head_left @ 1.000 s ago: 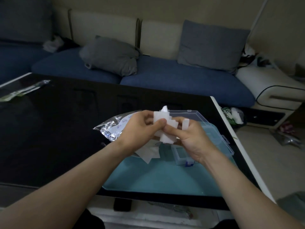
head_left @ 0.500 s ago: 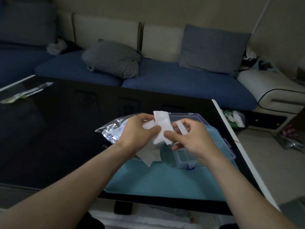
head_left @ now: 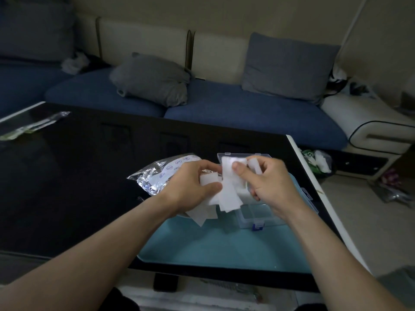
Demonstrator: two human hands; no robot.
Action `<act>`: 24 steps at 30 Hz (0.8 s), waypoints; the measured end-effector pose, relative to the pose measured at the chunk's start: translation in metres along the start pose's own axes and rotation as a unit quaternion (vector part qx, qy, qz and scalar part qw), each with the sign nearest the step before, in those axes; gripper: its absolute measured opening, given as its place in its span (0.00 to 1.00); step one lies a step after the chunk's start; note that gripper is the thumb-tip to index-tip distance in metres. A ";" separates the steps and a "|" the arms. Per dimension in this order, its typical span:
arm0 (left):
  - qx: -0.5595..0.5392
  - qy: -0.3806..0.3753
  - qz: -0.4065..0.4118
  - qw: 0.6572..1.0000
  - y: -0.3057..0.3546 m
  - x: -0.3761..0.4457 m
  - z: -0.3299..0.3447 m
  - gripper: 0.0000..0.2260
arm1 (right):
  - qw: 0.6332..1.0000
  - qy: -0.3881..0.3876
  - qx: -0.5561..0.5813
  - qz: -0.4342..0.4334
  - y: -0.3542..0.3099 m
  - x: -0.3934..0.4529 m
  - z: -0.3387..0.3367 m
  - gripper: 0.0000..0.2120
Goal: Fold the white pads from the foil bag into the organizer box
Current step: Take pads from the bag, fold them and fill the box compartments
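Both hands meet above the teal tray (head_left: 224,250) at the near right corner of the black table (head_left: 78,176). Left hand (head_left: 193,187) pinches a white pad (head_left: 229,194) between thumb and curled fingers; a second folded bit of white shows just under its fingers, hard to separate from the first. Right hand (head_left: 267,182) grips the same pad near its top edge, thumb pressed on the front, other fingers curled behind and mostly hidden. Pad hangs down in a long strip, lower end loose.

More loose pads (head_left: 202,215) lie on the tray beneath the left wrist, partly covered; count unclear.

Organizer box (head_left: 256,217), clear plastic, sits on the tray under the right hand. Its lid stands open behind the hands, largely blocked. Compartments cannot be made out.

Foil bag (head_left: 157,178) lies on the table just left of the hands, its right end hidden behind the left hand. Print on it too small to read.
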State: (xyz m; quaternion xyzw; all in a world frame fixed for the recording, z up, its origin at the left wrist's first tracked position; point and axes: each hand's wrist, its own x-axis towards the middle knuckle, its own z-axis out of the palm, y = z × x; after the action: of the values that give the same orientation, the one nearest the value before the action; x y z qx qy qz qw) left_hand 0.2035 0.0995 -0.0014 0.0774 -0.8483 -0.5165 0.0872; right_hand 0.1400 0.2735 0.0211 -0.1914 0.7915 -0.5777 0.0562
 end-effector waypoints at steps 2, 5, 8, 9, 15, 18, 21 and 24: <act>-0.003 0.010 -0.009 1.000 -0.002 0.001 0.000 0.13 | 0.998 0.057 0.029 -0.020 -0.002 0.003 -0.006 0.09; -0.015 0.029 -0.013 0.999 -0.004 0.002 -0.001 0.12 | 0.994 0.028 0.097 -0.031 -0.006 0.003 -0.016 0.08; -0.020 0.038 -0.004 0.999 -0.004 0.003 0.001 0.11 | 0.995 -0.093 0.032 -0.012 -0.002 0.000 -0.011 0.05; -0.025 0.039 0.002 0.999 -0.003 0.003 0.002 0.10 | 0.994 -0.103 -0.032 -0.010 0.002 0.001 -0.008 0.06; -0.198 0.031 -0.050 0.979 0.007 0.000 0.003 0.08 | 0.991 -0.061 -0.116 -0.007 0.015 0.011 0.001 0.12; -0.337 -0.002 -0.103 0.936 0.011 0.001 0.005 0.10 | 0.995 -0.058 -0.076 -0.007 0.015 0.011 -0.002 0.10; -0.281 0.023 -0.103 0.954 0.005 0.004 0.006 0.09 | 0.997 -0.074 0.032 0.007 0.012 0.008 -0.006 0.18; -0.181 0.040 -0.077 0.980 0.004 0.003 0.007 0.08 | 0.991 -0.075 0.110 0.015 0.011 0.006 0.000 0.25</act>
State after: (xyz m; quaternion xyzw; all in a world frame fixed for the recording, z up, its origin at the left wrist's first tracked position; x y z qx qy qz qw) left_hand 0.1993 0.1064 -0.0010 0.1462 -0.7280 -0.6632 0.0938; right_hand 0.1315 0.2737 0.0115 -0.2149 0.7194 -0.6446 0.1445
